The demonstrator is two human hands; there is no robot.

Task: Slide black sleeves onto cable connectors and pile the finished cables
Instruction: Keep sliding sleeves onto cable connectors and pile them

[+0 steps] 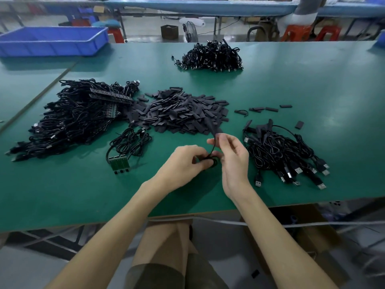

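Pinched by left hand and right hand near the front edge of the bench, one cable is being sleeved; a small finished pile is laid rightward, a larger heap judged undone.

Both forearms are bare along their whole visible length, down to the left hand and right hand. Dark olive shorts cover the lap, with bare knees showing beyond them, below the desk edge.
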